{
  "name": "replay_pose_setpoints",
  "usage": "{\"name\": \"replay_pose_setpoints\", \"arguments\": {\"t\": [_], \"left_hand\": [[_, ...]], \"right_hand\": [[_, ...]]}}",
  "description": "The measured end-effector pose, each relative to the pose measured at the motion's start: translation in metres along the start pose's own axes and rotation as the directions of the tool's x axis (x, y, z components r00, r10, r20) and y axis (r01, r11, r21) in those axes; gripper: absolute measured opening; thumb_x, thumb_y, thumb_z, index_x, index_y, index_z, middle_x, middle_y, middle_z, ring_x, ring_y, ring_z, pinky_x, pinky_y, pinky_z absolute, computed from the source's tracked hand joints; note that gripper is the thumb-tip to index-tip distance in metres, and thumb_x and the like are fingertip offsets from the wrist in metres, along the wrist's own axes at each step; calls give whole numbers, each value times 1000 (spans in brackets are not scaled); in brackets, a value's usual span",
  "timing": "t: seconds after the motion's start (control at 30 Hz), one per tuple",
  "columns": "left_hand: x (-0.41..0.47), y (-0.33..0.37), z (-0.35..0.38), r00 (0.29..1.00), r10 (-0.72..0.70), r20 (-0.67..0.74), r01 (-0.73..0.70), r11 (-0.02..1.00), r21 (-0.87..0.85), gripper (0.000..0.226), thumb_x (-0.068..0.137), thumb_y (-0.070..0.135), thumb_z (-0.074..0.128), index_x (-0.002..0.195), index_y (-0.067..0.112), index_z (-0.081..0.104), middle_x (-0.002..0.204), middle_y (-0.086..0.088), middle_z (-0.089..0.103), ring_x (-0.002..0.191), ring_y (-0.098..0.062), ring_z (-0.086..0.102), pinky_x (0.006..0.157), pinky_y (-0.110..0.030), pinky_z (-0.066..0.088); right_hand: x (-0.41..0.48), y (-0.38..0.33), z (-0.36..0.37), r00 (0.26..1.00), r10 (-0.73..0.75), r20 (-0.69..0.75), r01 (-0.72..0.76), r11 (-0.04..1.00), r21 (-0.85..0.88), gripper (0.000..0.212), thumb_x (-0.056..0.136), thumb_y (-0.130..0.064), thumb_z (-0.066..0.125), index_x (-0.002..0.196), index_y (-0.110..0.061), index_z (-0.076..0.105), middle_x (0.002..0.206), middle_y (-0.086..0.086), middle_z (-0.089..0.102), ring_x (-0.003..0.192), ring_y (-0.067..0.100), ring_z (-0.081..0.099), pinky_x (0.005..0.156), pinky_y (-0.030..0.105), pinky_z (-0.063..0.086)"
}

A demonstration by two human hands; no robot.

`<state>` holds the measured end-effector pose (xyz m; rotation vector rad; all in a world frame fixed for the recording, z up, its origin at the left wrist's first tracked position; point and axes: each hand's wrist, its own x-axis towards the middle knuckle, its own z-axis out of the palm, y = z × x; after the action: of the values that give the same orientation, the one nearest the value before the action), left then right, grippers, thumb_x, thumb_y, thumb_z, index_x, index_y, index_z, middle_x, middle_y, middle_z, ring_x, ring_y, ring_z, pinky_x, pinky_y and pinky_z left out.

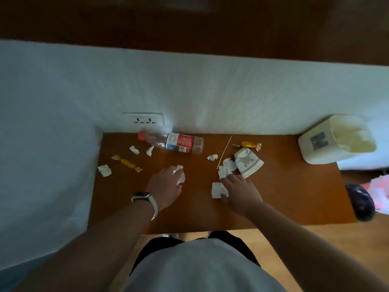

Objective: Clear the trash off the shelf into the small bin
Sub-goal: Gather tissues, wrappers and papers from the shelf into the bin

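Trash lies scattered over a brown wooden shelf [284, 203]. My left hand [166, 186] is closed around crumpled white paper [180, 175] near the middle. My right hand [242, 192] rests fingers-down on white paper scraps [217, 189], with more scraps [226, 168] just beyond its fingertips. A crushed paper cup [249, 163] lies beside them. An empty plastic bottle [172, 142] with a red cap lies on its side by the wall. Two yellow candy wrappers [127, 163] [247, 145], a thin wooden stick [224, 151] and small paper bits [104, 170] lie around. The small cream bin [315, 144] stands at the shelf's far right.
A white wall with a double socket [143, 119] backs the shelf and turns a corner at the left. A dark rounded object [361, 202] and something pink [381, 192] sit past the shelf's right end. Wooden floor shows below the front edge.
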<state>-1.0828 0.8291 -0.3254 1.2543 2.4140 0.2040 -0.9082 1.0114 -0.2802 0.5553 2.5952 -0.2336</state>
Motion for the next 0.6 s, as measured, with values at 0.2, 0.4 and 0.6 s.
{"name": "replay_pose_setpoints", "arguments": {"t": [0.2,0.4,0.6], "left_hand": [[-5,-12,9,992,124,37,-126,990,60,40,94,21,54,134,23,49,135,1,51,120,-21,47,90,-37,47],[-8,-26,13,989,143,39,-145,987,67,42,97,16,49,139,22,48,130,-1,53,116,-22,49,87,-36,45],[-7,-33,13,992,124,23,-124,992,3,27,99,19,47,123,21,60,119,-1,57,108,-19,50,84,-34,47]], "right_hand": [[11,-17,8,1000,6,6,-6,1000,-21,49,95,-35,55,140,-25,40,140,2,45,127,24,44,103,39,38],[18,-24,18,1000,14,7,-14,999,-38,45,94,-27,54,137,-24,43,135,5,47,121,26,47,102,41,38],[17,-26,31,997,74,0,-74,997,18,37,96,-23,49,133,-20,49,129,5,53,117,25,50,100,40,41]]}}
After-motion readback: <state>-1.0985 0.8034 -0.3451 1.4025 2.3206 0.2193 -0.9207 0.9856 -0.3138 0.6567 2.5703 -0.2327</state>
